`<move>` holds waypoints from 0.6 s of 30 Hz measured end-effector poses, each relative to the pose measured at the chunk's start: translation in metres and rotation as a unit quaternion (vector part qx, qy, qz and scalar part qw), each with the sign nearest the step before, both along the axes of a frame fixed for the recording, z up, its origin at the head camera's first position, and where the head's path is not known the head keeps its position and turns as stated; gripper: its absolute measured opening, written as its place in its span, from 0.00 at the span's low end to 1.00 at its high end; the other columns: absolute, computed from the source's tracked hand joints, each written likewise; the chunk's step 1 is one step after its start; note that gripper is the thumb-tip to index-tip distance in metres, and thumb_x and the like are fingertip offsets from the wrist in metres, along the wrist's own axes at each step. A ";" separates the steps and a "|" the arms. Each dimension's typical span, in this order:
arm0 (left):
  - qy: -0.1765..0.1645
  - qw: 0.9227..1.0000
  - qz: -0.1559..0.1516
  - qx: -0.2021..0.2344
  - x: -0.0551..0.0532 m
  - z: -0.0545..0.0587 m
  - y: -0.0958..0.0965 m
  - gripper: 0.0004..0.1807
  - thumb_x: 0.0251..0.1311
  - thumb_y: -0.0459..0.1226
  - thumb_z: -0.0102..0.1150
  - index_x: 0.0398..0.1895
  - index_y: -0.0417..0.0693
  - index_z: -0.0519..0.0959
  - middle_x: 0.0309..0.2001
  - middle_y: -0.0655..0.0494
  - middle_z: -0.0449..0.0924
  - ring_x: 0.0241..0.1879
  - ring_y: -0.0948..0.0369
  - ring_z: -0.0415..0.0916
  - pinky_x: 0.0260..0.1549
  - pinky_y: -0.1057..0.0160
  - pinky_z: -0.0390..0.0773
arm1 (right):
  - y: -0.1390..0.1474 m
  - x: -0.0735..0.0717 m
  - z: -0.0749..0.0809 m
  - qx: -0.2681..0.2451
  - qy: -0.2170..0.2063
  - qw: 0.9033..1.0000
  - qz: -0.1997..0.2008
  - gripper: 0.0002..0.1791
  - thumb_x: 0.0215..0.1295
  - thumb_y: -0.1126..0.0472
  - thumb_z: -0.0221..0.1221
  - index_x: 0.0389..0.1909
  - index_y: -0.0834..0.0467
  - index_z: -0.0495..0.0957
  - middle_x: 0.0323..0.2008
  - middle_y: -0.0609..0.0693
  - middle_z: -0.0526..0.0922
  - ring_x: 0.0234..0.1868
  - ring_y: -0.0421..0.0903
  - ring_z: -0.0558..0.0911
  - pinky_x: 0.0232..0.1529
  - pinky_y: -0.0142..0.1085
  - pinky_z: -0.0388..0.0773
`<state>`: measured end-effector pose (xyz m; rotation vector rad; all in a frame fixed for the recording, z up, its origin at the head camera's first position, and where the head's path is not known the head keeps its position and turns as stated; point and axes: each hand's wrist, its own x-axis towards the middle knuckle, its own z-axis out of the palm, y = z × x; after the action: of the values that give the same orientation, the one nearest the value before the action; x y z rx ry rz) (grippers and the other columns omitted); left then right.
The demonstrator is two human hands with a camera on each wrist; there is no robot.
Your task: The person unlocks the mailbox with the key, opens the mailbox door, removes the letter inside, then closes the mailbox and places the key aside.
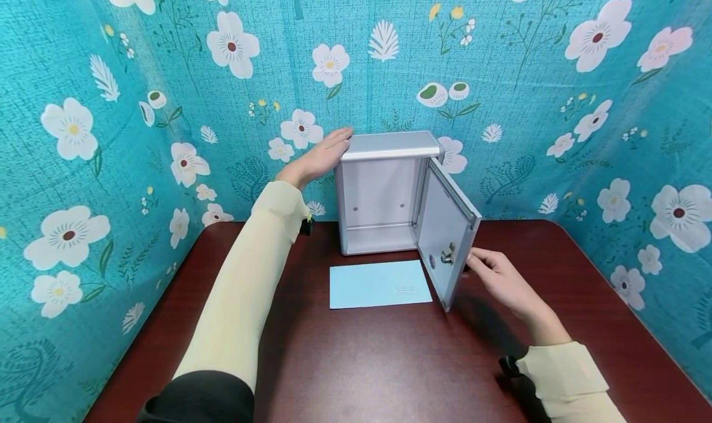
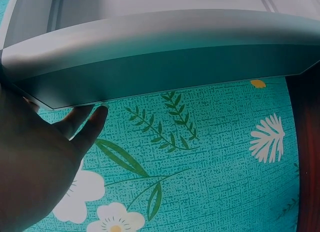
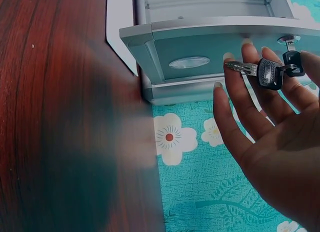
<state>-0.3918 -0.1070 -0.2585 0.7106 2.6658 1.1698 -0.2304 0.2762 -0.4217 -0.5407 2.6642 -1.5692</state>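
Grey box [image 1: 382,189] | door [image 1: 449,225] standing ajar, right | left hand [image 1: 319,156] rests there, fingers straight | right hand [image 1: 505,285] pinches key [image 3: 293,62]

From where I stand, turquoise cloth [image 1: 367,101] covers the back and both sides, printed with white flowers [image 1: 233,44], feathery white shapes [image 1: 384,41] and green leaves [image 2: 121,158]. Against it sits a dark reddish-brown table [image 1: 311,342], far corners rounded, a soft sheen of light [image 1: 361,376] across its top.
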 end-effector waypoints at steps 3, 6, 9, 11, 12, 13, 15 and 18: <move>0.000 1.000 0.002 -0.002 -0.002 0.000 0.000 0.32 0.82 0.52 0.27 0.85 0.60 0.43 0.84 0.65 0.34 0.82 0.62 0.27 0.79 0.52 0.39 | -0.002 0.000 0.001 0.000 0.003 1.000 0.004 0.22 0.83 0.51 0.46 0.64 0.58 0.79 0.57 0.56 0.84 0.52 0.41 0.83 0.54 0.41 0.82; 0.002 1.000 0.005 -0.005 -0.002 0.000 0.000 0.32 0.82 0.52 0.27 0.85 0.61 0.43 0.84 0.65 0.34 0.82 0.62 0.27 0.79 0.53 0.38 | -0.004 0.000 0.002 0.000 0.005 1.000 0.009 0.21 0.83 0.52 0.46 0.63 0.58 0.80 0.56 0.56 0.85 0.51 0.41 0.84 0.54 0.42 0.82; 0.003 1.000 0.007 -0.007 -0.002 0.000 0.000 0.32 0.82 0.52 0.27 0.85 0.61 0.43 0.84 0.66 0.34 0.81 0.63 0.27 0.79 0.52 0.38 | -0.005 0.000 0.001 -0.003 0.007 1.000 0.014 0.21 0.83 0.53 0.46 0.62 0.58 0.80 0.55 0.56 0.85 0.50 0.42 0.84 0.54 0.41 0.82; 0.002 1.000 0.007 -0.005 -0.001 0.000 0.000 0.32 0.82 0.52 0.27 0.85 0.61 0.43 0.84 0.65 0.34 0.82 0.62 0.27 0.79 0.52 0.38 | -0.006 0.000 0.001 -0.004 0.008 1.000 0.018 0.20 0.83 0.54 0.46 0.62 0.58 0.81 0.55 0.55 0.85 0.50 0.43 0.84 0.53 0.39 0.82; 0.002 1.000 0.007 -0.005 -0.001 0.000 0.000 0.32 0.82 0.52 0.27 0.85 0.61 0.43 0.84 0.65 0.34 0.82 0.62 0.27 0.79 0.52 0.38 | -0.006 -0.001 0.000 -0.004 0.009 1.000 0.019 0.20 0.83 0.54 0.46 0.61 0.59 0.81 0.55 0.55 0.85 0.49 0.44 0.84 0.53 0.37 0.82; 0.001 1.000 0.007 -0.005 0.000 0.000 0.000 0.32 0.82 0.52 0.27 0.85 0.61 0.43 0.84 0.65 0.34 0.82 0.62 0.27 0.79 0.52 0.38 | -0.007 -0.001 0.000 -0.004 0.010 1.000 0.021 0.20 0.83 0.54 0.46 0.61 0.59 0.81 0.54 0.55 0.86 0.49 0.44 0.85 0.53 0.36 0.82; 0.001 1.000 0.005 -0.003 0.000 0.000 0.000 0.32 0.82 0.51 0.27 0.85 0.60 0.43 0.84 0.65 0.34 0.82 0.62 0.27 0.79 0.52 0.39 | -0.008 -0.001 0.000 -0.002 0.012 1.000 0.024 0.20 0.83 0.55 0.46 0.60 0.59 0.81 0.53 0.55 0.86 0.48 0.45 0.85 0.52 0.34 0.81; 0.008 1.000 0.003 -0.003 -0.001 -0.001 0.000 0.32 0.82 0.51 0.27 0.85 0.58 0.43 0.84 0.64 0.34 0.82 0.61 0.28 0.79 0.52 0.39 | -0.011 -0.001 0.000 -0.003 0.012 0.999 0.029 0.19 0.83 0.55 0.47 0.59 0.59 0.82 0.52 0.55 0.86 0.47 0.46 0.85 0.52 0.33 0.81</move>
<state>-0.3932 -0.1067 -0.2595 0.7152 2.6841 1.1622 -0.2312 0.2654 -0.4220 -0.6371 2.6355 -1.5671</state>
